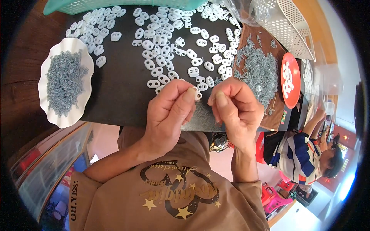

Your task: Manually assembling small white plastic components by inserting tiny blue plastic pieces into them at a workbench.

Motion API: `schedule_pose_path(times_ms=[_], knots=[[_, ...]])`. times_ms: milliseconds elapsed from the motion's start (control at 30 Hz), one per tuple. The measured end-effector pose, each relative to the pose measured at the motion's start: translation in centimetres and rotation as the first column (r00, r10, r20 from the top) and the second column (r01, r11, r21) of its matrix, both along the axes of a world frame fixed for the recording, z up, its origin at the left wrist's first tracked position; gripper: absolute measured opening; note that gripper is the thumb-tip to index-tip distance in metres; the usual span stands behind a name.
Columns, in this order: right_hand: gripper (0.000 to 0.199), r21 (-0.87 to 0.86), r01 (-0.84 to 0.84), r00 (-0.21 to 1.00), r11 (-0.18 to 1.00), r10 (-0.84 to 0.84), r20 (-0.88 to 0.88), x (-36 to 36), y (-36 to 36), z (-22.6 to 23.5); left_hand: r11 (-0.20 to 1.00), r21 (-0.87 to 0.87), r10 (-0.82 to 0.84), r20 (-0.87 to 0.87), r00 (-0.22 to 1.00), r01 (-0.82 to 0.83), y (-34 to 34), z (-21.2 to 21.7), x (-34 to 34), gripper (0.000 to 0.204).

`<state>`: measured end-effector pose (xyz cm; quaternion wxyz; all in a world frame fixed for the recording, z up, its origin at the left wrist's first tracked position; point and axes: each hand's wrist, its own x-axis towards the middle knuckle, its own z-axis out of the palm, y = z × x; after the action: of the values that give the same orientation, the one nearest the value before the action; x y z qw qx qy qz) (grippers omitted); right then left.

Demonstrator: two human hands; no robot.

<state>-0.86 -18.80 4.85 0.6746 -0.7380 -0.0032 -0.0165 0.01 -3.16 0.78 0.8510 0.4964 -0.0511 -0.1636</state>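
My left hand (169,109) is closed, its thumb and forefinger pinching a small white plastic piece with holes (198,94), which looks like a cord lock part. Just to the right, my right hand (235,107) is closed too, thumb tip against the forefinger; whatever it pinches is hidden or too small to make out. Both hands hover over the near edge of the black table (115,88). Beyond them lie many loose white oval two-hole pieces (160,60). A heap of small grey springs (258,67) rests on a brown cloth (277,101) beside my right hand.
At the left stands a white wavy-rimmed dish (88,86) piled with grey springs. A red plate (295,86) holding small white parts is at the right. A green basket (77,4) and a white perforated basket (291,30) line the back. A co-worker (304,158) sits at the right.
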Motion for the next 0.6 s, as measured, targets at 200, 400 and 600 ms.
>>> schedule_pose_path(times_ms=[200,400,600], knots=[[0.005,0.044,-0.008,1.000,0.999,0.009,-0.026,0.8,0.6,-0.8,0.999,-0.015,-0.046,0.015,0.999,0.046,-0.1,0.0,0.0,0.019],[0.005,-0.026,-0.072,0.987,0.997,0.067,-0.143,0.2,0.0,-0.7,0.994,-0.107,-0.025,-0.096,0.995,0.015,-0.2,0.2,0.0,0.017],[0.005,-0.141,-0.157,0.987,0.977,0.153,-0.042,1.0,-1.2,-0.3,0.993,-0.062,-0.100,0.009,0.995,0.101,0.2,-0.4,0.3,0.019]])
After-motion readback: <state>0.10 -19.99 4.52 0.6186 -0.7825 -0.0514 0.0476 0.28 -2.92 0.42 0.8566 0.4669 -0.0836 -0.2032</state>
